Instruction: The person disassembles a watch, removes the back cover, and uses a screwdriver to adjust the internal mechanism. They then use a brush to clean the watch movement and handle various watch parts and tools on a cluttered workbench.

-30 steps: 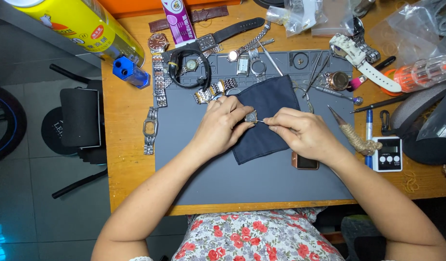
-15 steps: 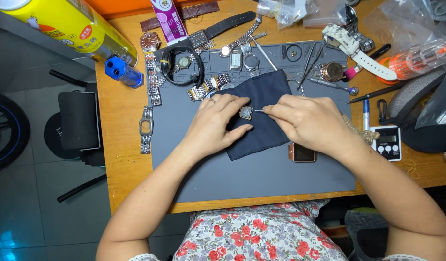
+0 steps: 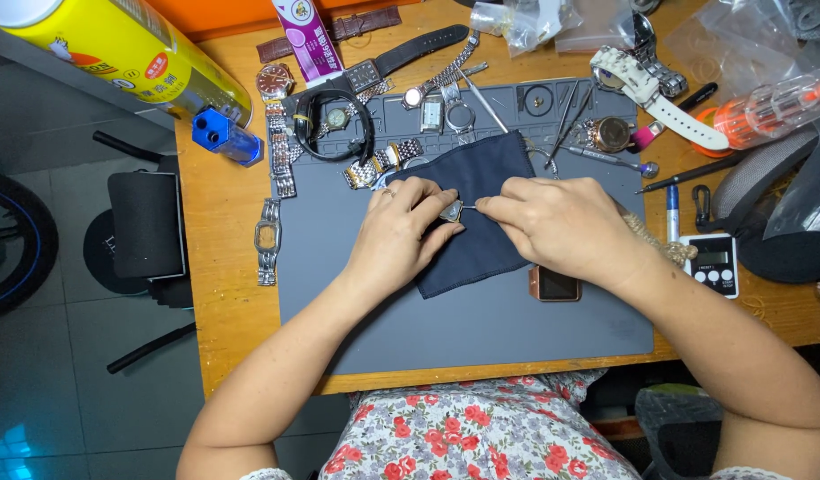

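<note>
My left hand [image 3: 401, 233] pinches a small silver watch case [image 3: 451, 212] over a dark blue cloth [image 3: 478, 213] that lies on the grey work mat [image 3: 481, 329]. My right hand [image 3: 561, 224] grips a thin metal tool [image 3: 470, 206] whose tip touches the case. Both hands rest on the cloth, fingertips close together. A rose-gold square watch case [image 3: 554, 285] lies on the mat just under my right wrist.
Several watches and metal bands [image 3: 277, 160] lie along the mat's top and left edge. A yellow spray can [image 3: 134, 49] and a blue block [image 3: 221, 135] stand at far left. Tweezers [image 3: 566, 120], a screwdriver [image 3: 606, 160], a white-strap watch [image 3: 659, 93] and a small timer [image 3: 712, 264] sit right.
The view has shifted slightly. My hands stay together over the cloth, with small finger movements around the watch case and the tool.
</note>
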